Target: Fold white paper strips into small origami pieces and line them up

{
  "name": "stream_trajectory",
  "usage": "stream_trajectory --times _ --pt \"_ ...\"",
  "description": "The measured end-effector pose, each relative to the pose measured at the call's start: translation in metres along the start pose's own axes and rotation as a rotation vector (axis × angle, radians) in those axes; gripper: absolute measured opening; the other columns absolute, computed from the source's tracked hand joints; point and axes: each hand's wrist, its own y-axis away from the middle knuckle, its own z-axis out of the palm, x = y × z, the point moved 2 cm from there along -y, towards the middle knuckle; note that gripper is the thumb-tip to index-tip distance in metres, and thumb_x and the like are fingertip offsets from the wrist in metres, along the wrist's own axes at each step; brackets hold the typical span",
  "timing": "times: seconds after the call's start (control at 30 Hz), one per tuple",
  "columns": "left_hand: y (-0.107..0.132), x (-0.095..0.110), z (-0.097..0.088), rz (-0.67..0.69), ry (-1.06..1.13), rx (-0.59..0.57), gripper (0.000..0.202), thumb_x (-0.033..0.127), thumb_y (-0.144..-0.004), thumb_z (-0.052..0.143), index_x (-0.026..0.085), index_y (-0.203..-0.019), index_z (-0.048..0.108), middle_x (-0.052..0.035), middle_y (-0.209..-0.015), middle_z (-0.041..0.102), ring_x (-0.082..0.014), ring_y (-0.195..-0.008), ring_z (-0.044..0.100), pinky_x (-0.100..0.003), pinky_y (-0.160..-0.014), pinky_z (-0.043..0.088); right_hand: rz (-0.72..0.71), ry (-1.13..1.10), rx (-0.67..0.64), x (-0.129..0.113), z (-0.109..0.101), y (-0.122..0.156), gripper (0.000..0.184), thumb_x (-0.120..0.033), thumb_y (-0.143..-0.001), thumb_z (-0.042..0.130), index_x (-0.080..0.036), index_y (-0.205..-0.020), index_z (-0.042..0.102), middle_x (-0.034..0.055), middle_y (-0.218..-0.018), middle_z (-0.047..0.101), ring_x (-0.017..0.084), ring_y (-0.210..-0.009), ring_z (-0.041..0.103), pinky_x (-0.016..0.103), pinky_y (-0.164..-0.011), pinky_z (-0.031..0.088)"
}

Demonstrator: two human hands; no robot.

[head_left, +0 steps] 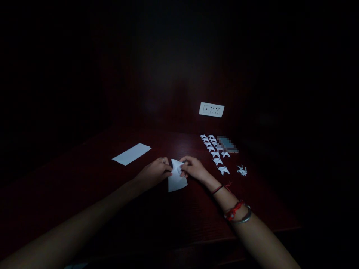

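I have a piece of white paper [177, 182] between my two hands, just above or on the dark red surface [168, 144] in front of me; I cannot tell whether its lower edge touches down. The fingers of my left hand [157, 170] are bent and pinch it at its upper left edge, and a ring [162, 160] sits on one of them. The fingers of my right hand [194, 169] grasp the same paper from its right side, the thumb lying over its face near the top, where it looks creased and narrower than at the bottom. On my right forearm I wear a thin dark cord [217, 189], then a red bracelet [234, 210] and a metal bangle [246, 216] close together. Beyond my left hand, flat and well apart from it, lie white sheets [131, 154], one corner showing a slight offset. To the right, past my right hand, small folded white pieces [215, 154] stand in two slanting rows, the left one longer and reaching nearer to me. Next to the upper end of the right row lies a flat device [227, 144], blurred into blocks, and nearer to me, apart from the rows, is a small heap of paper scraps [242, 170]. Behind it all, a white socket panel [211, 109] is set in the dark wall [157, 106]
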Motion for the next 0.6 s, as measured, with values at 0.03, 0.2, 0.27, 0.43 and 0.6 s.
stream_trajectory --times 0.03,0.2,0.27,0.43,0.6 --pt "0.0000 0.0006 -0.0005 -0.017 0.015 0.012 0.014 0.028 -0.072 0.047 0.021 -0.074 0.058 -0.0009 -0.081 0.046 -0.0160 -0.079 0.043 -0.026 -0.070 0.032 -0.007 0.003 0.000 -0.0005 -0.0001 0.0005 0.014 -0.011 -0.067 0.046 -0.016 -0.079 0.048 -0.0060 -0.049 0.050 0.007 -0.040 0.052 0.016 -0.038 0.042" --pt "0.0018 0.0029 -0.0034 -0.149 0.196 0.066 0.036 0.026 -0.065 0.052 0.020 -0.099 0.044 0.0010 -0.077 0.049 -0.0133 -0.068 0.046 -0.023 -0.061 0.035 -0.042 0.065 0.013 -0.0015 -0.0007 0.0024 0.013 -0.010 -0.065 0.050 -0.016 -0.076 0.050 -0.0055 -0.050 0.052 0.007 -0.042 0.052 0.016 -0.040 0.042" --pt "0.0021 0.0038 -0.0040 -0.163 0.297 0.057 0.053 0.025 -0.062 0.053 0.020 -0.112 0.033 0.0018 -0.077 0.050 -0.0117 -0.064 0.046 -0.022 -0.059 0.035 -0.029 0.059 0.007 -0.0014 -0.0007 0.0025 0.011 -0.011 -0.064 0.050 -0.015 -0.074 0.051 -0.0049 -0.051 0.053 0.007 -0.043 0.052 0.016 -0.041 0.042" --pt "0.0007 0.0060 -0.0012 -0.080 0.461 -0.023 0.034 0.023 -0.063 0.051 0.021 -0.096 0.045 0.0042 -0.072 0.052 -0.0089 -0.058 0.048 -0.019 -0.056 0.036 0.018 -0.020 -0.031 -0.0019 -0.0004 0.0028 0.010 -0.009 -0.060 0.053 -0.013 -0.069 0.055 -0.0032 -0.053 0.054 0.006 -0.045 0.050 0.016 -0.044 0.040" --pt "0.0021 0.0085 -0.0026 -0.134 0.552 -0.027 0.019 0.027 -0.068 0.048 0.019 -0.084 0.048 0.0020 -0.075 0.056 -0.0103 -0.063 0.053 -0.019 -0.056 0.038 0.062 0.004 0.009 -0.0027 -0.0018 0.0034 0.020 -0.008 -0.059 0.053 -0.014 -0.078 0.055 -0.0026 -0.054 0.055 0.007 -0.045 0.050 0.017 -0.044 0.039"
